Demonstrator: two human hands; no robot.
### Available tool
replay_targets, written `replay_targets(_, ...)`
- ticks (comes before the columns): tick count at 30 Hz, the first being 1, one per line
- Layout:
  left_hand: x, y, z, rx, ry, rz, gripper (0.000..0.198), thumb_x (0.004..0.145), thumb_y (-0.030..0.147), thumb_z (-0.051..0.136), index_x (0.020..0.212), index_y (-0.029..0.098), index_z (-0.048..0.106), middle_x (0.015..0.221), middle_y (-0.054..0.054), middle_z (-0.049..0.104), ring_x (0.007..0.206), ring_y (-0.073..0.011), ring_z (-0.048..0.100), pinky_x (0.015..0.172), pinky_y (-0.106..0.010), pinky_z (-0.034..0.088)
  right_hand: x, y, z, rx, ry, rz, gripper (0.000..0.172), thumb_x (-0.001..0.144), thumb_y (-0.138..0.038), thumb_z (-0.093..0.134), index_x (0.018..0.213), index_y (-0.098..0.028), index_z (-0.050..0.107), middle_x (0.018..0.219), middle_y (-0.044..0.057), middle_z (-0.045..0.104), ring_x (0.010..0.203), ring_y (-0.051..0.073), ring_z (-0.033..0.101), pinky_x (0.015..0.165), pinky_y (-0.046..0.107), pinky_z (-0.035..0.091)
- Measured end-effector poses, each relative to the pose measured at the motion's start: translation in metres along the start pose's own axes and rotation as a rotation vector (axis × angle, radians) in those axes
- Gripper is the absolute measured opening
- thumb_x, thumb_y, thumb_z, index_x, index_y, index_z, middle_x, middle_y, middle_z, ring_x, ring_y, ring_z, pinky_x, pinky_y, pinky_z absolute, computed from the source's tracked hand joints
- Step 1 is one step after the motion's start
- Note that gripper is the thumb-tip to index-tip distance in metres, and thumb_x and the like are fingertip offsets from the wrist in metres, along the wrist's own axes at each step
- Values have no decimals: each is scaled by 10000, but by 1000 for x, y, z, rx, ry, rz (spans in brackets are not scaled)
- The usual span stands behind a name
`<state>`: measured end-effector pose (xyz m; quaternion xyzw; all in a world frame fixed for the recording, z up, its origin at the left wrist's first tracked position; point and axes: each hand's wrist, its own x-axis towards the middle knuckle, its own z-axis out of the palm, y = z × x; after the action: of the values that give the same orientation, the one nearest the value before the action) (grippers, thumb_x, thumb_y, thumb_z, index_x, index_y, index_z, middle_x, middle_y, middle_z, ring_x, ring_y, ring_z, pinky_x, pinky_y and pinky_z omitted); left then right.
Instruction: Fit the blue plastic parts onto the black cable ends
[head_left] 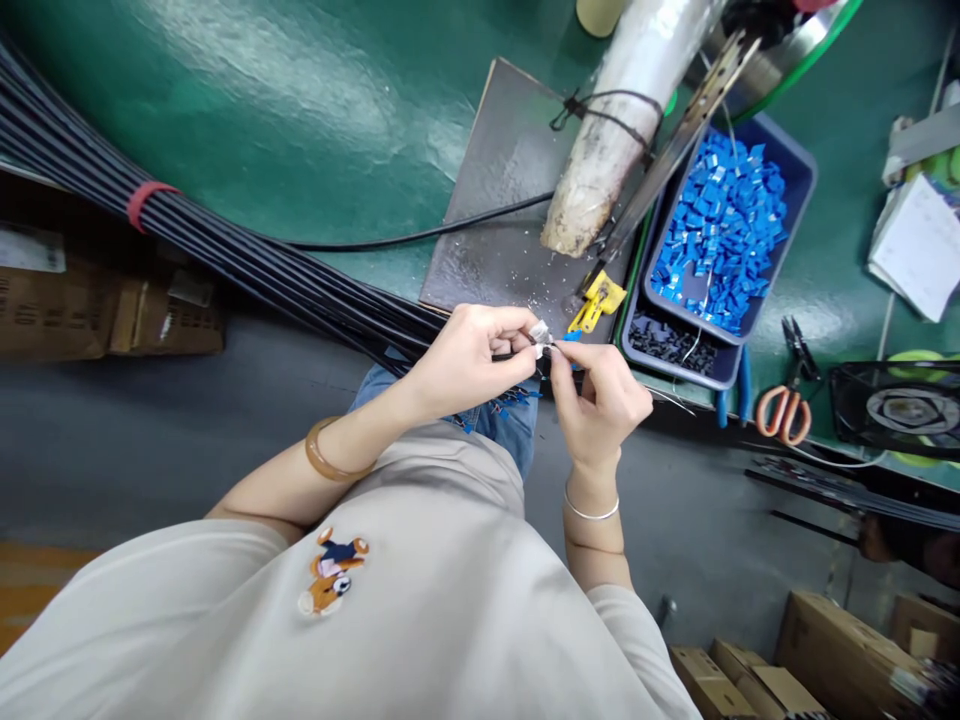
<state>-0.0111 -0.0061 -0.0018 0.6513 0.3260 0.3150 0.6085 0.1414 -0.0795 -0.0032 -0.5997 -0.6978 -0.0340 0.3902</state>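
Observation:
A thick bundle of black cables (247, 260), tied with a red band (146, 203), runs from the upper left to my lap. My left hand (480, 350) is closed on one black cable near its end, beside a small white tag (540, 338). The fingertips of my right hand (600, 395) pinch at the cable's tip; the small piece between them is partly hidden. Blue-tipped cable ends (514, 400) hang below my hands over my jeans. A yellow tool (598, 302) lies just beyond my right hand.
On the green table (360, 120) are a dark board (480, 255), a wrapped white roll (615, 130), a bin of blue pieces (724, 230) and a tray of small black parts (667, 345). Orange-handled scissors (784, 412) lie at the right edge. Cardboard boxes (847, 650) stand below.

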Motion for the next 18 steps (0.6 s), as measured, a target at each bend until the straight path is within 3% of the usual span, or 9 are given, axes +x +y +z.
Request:
replay_targets(6, -1, -3, 1, 65, 31, 56, 93, 778, 207, 652, 813, 121, 643, 694, 7, 589, 578, -56, 495, 521, -148, 390, -1, -1, 3, 21, 21, 70, 93, 844, -122, 644, 892, -199, 626, 728, -49, 654, 501, 28, 497, 521, 190, 387)
replay_targets(10, -1, -7, -3, 109, 39, 197, 157, 827, 282, 666, 848, 126, 683, 718, -7, 638, 629, -77, 542, 593, -167, 434, -1, 0, -2, 105, -33, 154, 70, 871, -149, 611, 902, -212, 609, 687, -68, 608, 432, 22, 366, 471, 201, 342)
replay_targets(15, -4, -4, -6, 205, 1, 340, 162, 881, 230, 601, 869, 127, 725, 725, -28, 688, 622, -80, 562, 633, -183, 447, 3, 3, -13, 492, -209, 345, 41, 906, -218, 587, 866, -217, 579, 637, -74, 586, 434, 35, 420, 451, 189, 371)
replay_targets(18, -4, 0, -5, 136, 1, 230, 169, 867, 228, 610, 855, 104, 724, 549, 26, 535, 481, -46, 400, 471, -176, 322, 7, 4, -19, 504, -70, 363, 91, 901, -276, 596, 835, -214, 596, 621, -65, 554, 454, 51, 467, 425, 194, 364)
